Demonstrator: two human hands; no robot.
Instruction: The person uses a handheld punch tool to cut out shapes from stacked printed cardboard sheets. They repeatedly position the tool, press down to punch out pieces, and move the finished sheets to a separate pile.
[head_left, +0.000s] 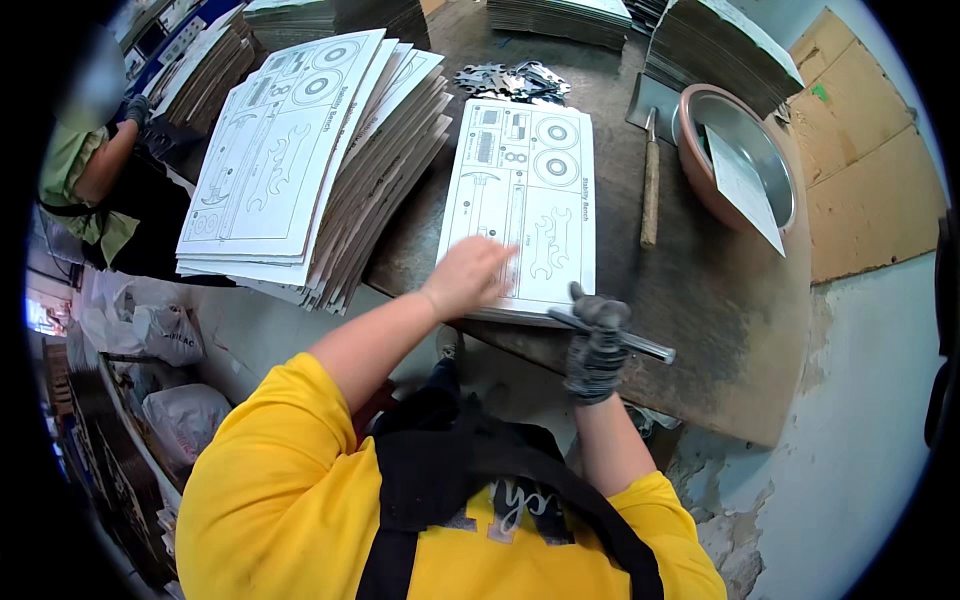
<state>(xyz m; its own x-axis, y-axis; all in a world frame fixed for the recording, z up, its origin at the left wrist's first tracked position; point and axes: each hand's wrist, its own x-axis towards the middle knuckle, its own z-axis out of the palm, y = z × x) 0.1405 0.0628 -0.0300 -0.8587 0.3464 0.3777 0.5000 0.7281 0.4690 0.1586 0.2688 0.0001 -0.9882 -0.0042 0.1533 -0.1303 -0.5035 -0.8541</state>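
My bare left hand [470, 272] is over the lower left part of a stack of printed cardboard sheets [515, 215]; its fingers are smeared by motion. The top sheet carries line drawings of wrenches, a hammer and round parts. At the stack's lower right corner, my right hand [597, 345], in a grey glove, is closed around a shiny metal rod [650, 347] with a narrower dark end. Beyond the stack lies a heap of small flat wrench-shaped pieces [513, 82], dark and silvery.
A taller, leaning pile of printed sheets [265, 150] stands on the left. To the right lie a wooden-handled tool [651, 190] and a pinkish basin [690, 150] with a white card [745, 190] in it. More stacks [720, 55] line the back. Another person [95, 180] works at far left.
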